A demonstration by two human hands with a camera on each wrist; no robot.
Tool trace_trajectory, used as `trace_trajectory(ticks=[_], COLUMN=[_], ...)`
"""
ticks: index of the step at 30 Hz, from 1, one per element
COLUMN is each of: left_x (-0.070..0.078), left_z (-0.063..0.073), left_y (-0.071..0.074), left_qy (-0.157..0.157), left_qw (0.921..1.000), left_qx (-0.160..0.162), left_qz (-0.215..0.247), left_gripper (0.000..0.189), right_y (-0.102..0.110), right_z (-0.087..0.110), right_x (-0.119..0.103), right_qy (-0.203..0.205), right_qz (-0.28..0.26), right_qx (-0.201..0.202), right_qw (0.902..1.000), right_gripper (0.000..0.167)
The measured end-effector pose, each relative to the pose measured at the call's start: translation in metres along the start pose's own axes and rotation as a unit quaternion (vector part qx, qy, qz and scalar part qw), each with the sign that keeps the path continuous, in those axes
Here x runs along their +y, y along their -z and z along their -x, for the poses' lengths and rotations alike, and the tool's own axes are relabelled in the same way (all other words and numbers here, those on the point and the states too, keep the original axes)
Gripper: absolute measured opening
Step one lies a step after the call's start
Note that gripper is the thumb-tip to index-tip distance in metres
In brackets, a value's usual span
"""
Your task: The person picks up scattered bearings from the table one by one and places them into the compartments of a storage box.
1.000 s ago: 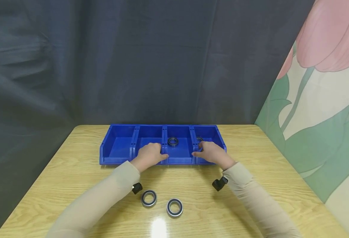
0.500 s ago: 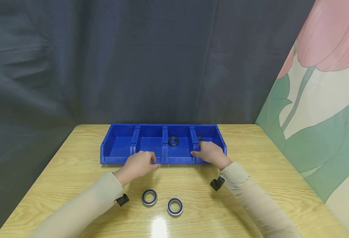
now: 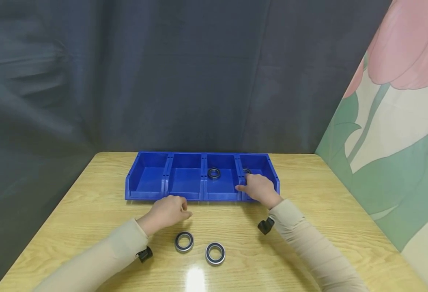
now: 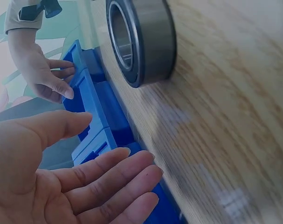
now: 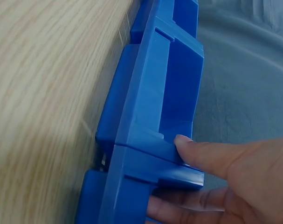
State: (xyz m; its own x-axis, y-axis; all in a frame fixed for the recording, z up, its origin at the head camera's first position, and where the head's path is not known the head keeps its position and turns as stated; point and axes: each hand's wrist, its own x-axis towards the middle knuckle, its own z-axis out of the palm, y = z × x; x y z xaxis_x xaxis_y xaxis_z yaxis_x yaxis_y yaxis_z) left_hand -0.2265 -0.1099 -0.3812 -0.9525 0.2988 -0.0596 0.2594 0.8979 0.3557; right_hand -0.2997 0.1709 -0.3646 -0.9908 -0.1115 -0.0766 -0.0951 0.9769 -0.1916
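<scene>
My right hand (image 3: 260, 188) straddles the divider (image 5: 155, 163) between the third and fourth blue storage bins, gripping it: the thumb lies on the third bin's side, the fingers reach into the fourth. Partly behind that hand, a ball bearing (image 3: 249, 170) lies in the fourth bin. Another bearing (image 3: 208, 174) sits flat in the third. My left hand (image 3: 167, 211) hovers over the table in front of the second bin, holding nothing; the left wrist view shows its fingers (image 4: 113, 179) extended and spread from the thumb. Nearest to it is a sealed bearing (image 4: 155, 42) on the table.
Blue bins (image 3: 146, 195) stand joined in a row at the table's back, before a dark curtain (image 3: 184, 81). Two bearings lie on the wooden table (image 3: 301, 178), the second bearing (image 3: 215, 263) to the right of the first. A flower-patterned wall (image 3: 389, 162) borders the right side.
My left hand has drawn back from the divider between the second and third bins, moving left and toward me over the table. The right hand stays at its divider.
</scene>
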Motion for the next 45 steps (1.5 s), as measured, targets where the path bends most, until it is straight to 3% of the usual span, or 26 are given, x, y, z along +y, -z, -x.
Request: trace_trajectory(ticks=[8, 15, 32, 35, 38, 41, 45], left_x=[-0.004, -0.005, 0.000, 0.003, 0.007, 0.010, 0.014], left_z=[0.003, 0.004, 0.007, 0.007, 0.007, 0.009, 0.014], left_y=[0.001, 0.000, 0.005, 0.008, 0.009, 0.007, 0.000], left_qy=[0.003, 0.008, 0.004, -0.016, -0.056, -0.108, -0.165], left_qw=[1.0000, 0.9999, 0.9997, 0.9994, 0.9970, 0.9899, 0.9785], left_qx=[-0.002, -0.002, -0.004, -0.013, -0.042, -0.084, -0.110], left_qz=[0.002, -0.007, -0.022, -0.029, -0.033, -0.036, -0.055], left_gripper=[0.021, 0.021, 0.021, 0.023, 0.028, 0.034, 0.036], right_y=[0.004, 0.010, 0.019, 0.018, 0.018, 0.017, 0.016], right_z=[-0.003, 0.004, 0.010, 0.011, 0.013, 0.014, 0.015], right_x=[0.016, 0.033, 0.060, 0.060, 0.059, 0.059, 0.059], right_qy=[0.013, 0.022, 0.035, 0.042, 0.043, 0.042, 0.043], right_qz=[0.000, -0.009, 0.003, 0.006, 0.005, 0.002, 0.001], right_qx=[-0.010, -0.007, -0.025, -0.015, -0.008, -0.007, -0.002], right_qw=[0.9999, 0.9997, 0.9991, 0.9990, 0.9990, 0.9991, 0.9991], right_gripper=[0.060, 0.052, 0.056, 0.053, 0.051, 0.051, 0.051])
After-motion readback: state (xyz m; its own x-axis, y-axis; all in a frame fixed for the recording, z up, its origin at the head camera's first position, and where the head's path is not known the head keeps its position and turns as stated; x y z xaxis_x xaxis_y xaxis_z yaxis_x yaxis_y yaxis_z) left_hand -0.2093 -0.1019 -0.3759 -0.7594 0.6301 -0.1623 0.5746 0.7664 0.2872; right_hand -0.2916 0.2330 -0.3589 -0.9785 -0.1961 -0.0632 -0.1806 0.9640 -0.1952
